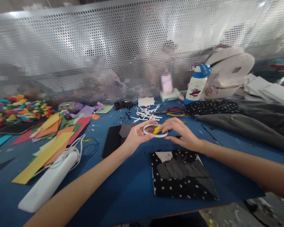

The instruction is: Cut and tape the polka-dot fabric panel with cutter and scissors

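My left hand (138, 134) is closed on a thin white ring (147, 134), its thumb along the near side and its fingers behind. My right hand (181, 134) curves over the ring's right side with bent fingers. Its fingertips close on a small ribbed yellow piece (156, 130) inside the ring; the piece's far end is hidden by them. Below the hands, a flat square panel (180, 176) covered in black dotted cloth with grey patches lies on the blue table (130, 192). A dark phone-like slab (111, 142) lies left of my hands.
White paper strips (146, 114) and red and yellow-handled scissors (174, 111) lie beyond my hands. Left are coloured papers (54, 135) and a white power strip (49, 183). A bottle (196, 83), backpack (229, 71) and dark cloth (246, 124) are right, before a perforated metal screen (132, 41).
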Available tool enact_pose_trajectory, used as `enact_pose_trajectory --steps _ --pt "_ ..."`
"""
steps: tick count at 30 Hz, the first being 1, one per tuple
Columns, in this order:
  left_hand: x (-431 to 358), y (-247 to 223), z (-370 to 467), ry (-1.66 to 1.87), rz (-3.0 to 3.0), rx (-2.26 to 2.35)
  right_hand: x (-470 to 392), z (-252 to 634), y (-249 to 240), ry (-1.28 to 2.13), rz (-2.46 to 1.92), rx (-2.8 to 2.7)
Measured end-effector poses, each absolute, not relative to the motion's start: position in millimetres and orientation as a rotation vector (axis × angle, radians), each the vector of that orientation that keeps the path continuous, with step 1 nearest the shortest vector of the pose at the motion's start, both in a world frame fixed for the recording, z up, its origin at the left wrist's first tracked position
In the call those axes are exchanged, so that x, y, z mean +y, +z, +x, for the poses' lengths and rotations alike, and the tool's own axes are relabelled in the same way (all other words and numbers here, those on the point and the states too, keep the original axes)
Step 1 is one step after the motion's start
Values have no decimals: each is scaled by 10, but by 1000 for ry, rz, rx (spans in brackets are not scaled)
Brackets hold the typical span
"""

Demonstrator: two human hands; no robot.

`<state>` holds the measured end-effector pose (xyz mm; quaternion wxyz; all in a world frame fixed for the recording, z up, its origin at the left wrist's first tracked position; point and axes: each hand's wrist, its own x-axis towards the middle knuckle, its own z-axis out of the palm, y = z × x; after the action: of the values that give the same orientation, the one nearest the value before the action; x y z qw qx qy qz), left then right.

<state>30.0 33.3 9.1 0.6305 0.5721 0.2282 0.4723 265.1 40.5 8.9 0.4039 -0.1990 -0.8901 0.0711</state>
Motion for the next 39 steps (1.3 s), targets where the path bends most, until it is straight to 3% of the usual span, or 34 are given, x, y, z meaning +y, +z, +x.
enact_pose_trajectory --steps 21,39 --pt "109 147 628 1066 1091 450 304 2574 104 12 -381 -2333" --pt "232 35 547 993 1004 428 389 2606 44 110 -438 -2302"
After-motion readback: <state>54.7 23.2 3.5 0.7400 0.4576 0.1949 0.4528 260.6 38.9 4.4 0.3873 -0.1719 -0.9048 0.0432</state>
